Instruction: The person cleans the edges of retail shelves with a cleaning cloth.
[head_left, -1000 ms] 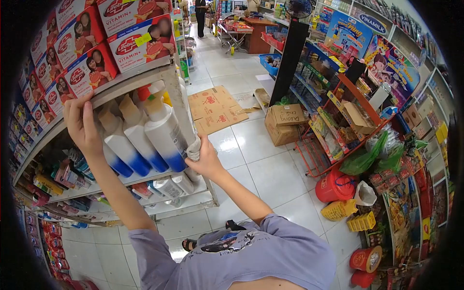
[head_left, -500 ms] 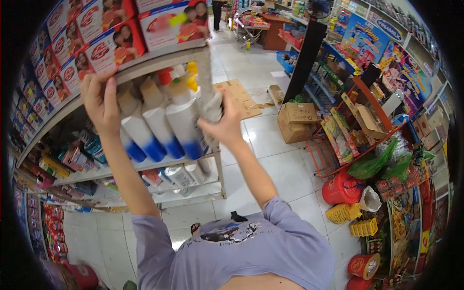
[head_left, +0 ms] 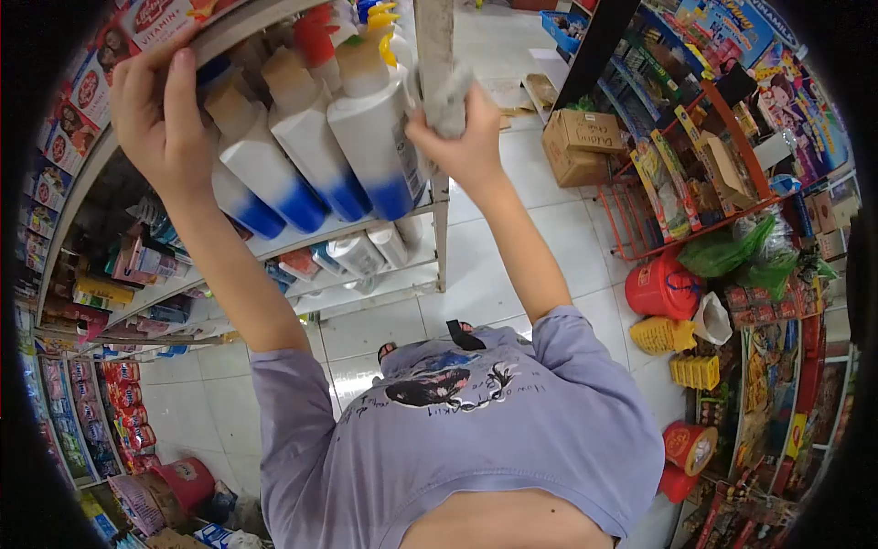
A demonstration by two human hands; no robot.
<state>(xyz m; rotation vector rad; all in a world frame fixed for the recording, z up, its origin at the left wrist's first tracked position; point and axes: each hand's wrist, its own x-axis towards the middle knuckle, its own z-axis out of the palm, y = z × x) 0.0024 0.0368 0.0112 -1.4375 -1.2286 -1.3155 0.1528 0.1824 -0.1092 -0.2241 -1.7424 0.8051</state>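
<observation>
My left hand point(head_left: 160, 128) rests on the front edge of the upper shelf point(head_left: 251, 32), its fingers bent over the edge beside red and white boxes point(head_left: 87, 87). At the corner post point(head_left: 433, 46) of the shelving, my right hand point(head_left: 465, 142) is closed round a crumpled greyish cloth point(head_left: 446, 102), which is blurred. Between my hands stands a row of white bottles point(head_left: 370, 128) with blue bottoms and brownish tops. Behind them show a red pump top point(head_left: 315, 37) and yellow pump tops point(head_left: 384, 23).
Lower shelves hold smaller white bottles point(head_left: 357, 254) and packets. To the right on the tiled floor are cardboard boxes point(head_left: 581, 146), a red wire rack point(head_left: 631, 220), a red bucket point(head_left: 663, 285) and yellow baskets point(head_left: 695, 371). A red tub point(head_left: 186, 483) stands at the lower left.
The view has shifted, so the bottles appear larger and closer. My right hand remains at the corner post with the cloth, and my left hand is still on the shelf edge.
</observation>
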